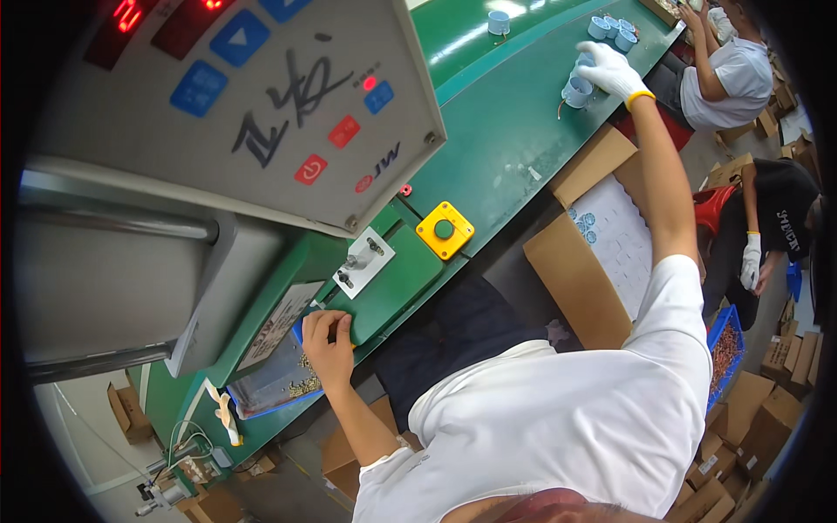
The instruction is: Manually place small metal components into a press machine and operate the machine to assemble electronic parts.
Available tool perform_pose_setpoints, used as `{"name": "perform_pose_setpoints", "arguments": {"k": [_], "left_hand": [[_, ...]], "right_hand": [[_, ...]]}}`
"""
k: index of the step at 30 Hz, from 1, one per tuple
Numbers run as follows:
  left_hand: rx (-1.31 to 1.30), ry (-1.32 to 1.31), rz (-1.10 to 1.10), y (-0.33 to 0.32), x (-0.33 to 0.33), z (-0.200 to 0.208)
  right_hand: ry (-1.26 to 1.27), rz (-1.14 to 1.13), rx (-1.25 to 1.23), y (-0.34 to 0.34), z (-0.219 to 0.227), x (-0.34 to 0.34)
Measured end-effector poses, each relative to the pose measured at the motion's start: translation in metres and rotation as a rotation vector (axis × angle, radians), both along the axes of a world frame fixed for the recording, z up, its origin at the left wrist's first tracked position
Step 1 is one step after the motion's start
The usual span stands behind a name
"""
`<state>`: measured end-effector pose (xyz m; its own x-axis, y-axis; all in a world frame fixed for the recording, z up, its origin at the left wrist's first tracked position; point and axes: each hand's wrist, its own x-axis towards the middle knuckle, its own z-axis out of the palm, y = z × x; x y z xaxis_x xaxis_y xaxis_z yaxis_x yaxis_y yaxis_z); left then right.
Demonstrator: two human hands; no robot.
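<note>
The right grip (615,75), a hand in a white glove with a yellow cuff, was extended over the far part of the green desk (501,148). Two light-blue cups (575,92) were located at its fingertips: the rear one was partly covered by the fingers, and the front one sat just on the near side of them, with a thin wire lead beside its base. Thumb and fingers stood apart; whether they had closed on the rear cup could not be told. A cup cluster (613,35) of the same colour stood beyond the glove, near it but apart. A lone cup (498,23) stood farther to the left.

The left grip (328,353), a bare hand with bent fingers, was positioned at the near edge of the desk, well apart from the cups. Its contents, if any, could not be determined. A blue-rimmed tray with small brass-coloured parts (305,386) lay beside it. A white fixture plate (364,264) was located just beyond this hand, and a yellow button box (445,231) to the right of the plate. An open carton (580,283) stood below the right forearm
</note>
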<state>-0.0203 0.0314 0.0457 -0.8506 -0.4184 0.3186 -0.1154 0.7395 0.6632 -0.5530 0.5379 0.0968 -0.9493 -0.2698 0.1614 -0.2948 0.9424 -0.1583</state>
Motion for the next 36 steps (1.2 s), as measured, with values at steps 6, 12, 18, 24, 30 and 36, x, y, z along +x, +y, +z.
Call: {"name": "perform_pose_setpoints", "arguments": {"k": [6, 12, 18, 24, 30, 36], "left_hand": [[-0.004, 0.003, 0.032, 0.002, 0.002, 0.000], [0.000, -0.002, 0.041, 0.005, -0.001, 0.000], [-0.028, -0.001, 0.045, 0.002, 0.002, -0.003], [-0.020, -0.014, 0.044, 0.004, -0.005, -0.003], [-0.019, -0.005, 0.067, 0.007, -0.001, 0.001], [-0.036, -0.009, 0.058, 0.004, -0.008, -0.006]], "right_hand": [[-0.330, 0.044, 0.142, 0.000, 0.004, -0.021], [-0.263, 0.136, 0.062, -0.018, -0.018, -0.010], [-0.226, 0.692, -0.191, -0.135, -0.011, 0.125], [-0.264, 0.884, -0.144, -0.178, 0.001, 0.160], [0.284, 0.305, -0.231, -0.067, 0.009, 0.028], [0.028, -0.207, 0.064, 0.086, -0.053, -0.083]]}}
